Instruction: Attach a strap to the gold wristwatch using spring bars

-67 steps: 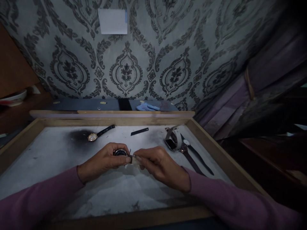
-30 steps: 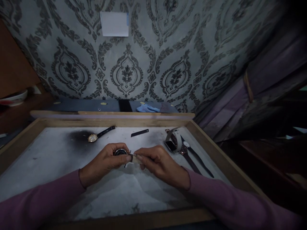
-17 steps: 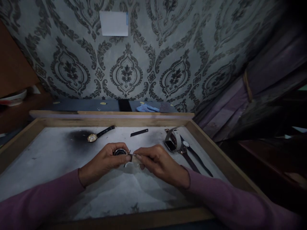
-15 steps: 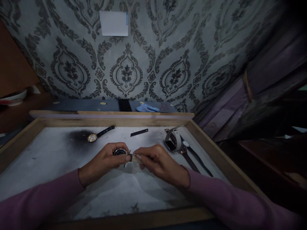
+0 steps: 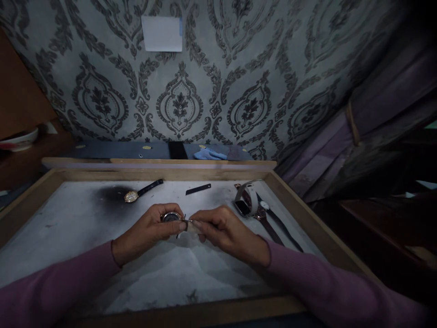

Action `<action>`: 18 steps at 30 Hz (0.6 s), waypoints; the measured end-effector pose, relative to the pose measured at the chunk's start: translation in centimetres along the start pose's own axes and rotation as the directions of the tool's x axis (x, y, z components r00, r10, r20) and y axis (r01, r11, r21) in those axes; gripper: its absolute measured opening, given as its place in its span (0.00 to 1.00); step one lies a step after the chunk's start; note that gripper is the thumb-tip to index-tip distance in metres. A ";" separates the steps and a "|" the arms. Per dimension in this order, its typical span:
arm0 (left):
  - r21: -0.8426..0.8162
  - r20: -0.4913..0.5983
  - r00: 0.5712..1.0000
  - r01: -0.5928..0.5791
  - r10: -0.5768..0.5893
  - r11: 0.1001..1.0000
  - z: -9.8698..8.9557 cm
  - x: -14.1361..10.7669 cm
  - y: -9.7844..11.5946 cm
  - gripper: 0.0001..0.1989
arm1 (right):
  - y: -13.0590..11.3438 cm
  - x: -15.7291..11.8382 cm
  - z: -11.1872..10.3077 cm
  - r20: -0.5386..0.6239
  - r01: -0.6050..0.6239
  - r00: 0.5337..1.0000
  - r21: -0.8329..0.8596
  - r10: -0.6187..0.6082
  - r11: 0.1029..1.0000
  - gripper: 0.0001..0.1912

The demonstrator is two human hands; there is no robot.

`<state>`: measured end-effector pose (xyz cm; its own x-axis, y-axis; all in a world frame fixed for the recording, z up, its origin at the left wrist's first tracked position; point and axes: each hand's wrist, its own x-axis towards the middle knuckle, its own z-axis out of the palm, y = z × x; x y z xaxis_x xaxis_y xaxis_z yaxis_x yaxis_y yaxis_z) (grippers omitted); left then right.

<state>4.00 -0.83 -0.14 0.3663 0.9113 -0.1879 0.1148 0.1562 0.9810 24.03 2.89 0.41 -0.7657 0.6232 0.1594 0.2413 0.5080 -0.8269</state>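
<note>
In the middle of the head view, my left hand (image 5: 159,223) is closed round a round, dark-faced wristwatch (image 5: 171,217) with a shiny metal rim. My right hand (image 5: 225,232) meets it from the other side, its fingers pinched on a pale strip (image 5: 194,227) at the watch's edge, which looks like a strap. A thin metal piece shows between the fingertips; it is too small to name. The undersides of both grips are hidden by the fingers.
A wooden-rimmed tray (image 5: 164,175) with a white bottom surrounds the work. Inside lie a gold-cased watch (image 5: 131,196), a black flat blade (image 5: 198,189), a smartwatch with pale band (image 5: 243,207) and dark-strapped watches (image 5: 273,230). A blue cloth (image 5: 210,154) rests behind the tray.
</note>
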 end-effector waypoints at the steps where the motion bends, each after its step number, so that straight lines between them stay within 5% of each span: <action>1: -0.001 -0.001 1.000 -0.002 0.002 1.000 0.0 0.0 0.0 0.14 | 0.0 0.0 0.0 -0.002 -0.003 1.000 0.004 0.003 1.000 0.17; 18: 0.017 -0.009 0.999 -0.044 0.044 0.999 0.3 0.0 0.2 0.14 | -0.1 0.1 0.0 0.032 -0.061 0.998 0.049 0.060 0.997 0.19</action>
<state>4.31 -0.93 0.04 0.3625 0.9208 -0.1441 0.1139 0.1097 0.9874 23.94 2.87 0.51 -0.7685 0.6332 0.0925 0.2584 0.4393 -0.8604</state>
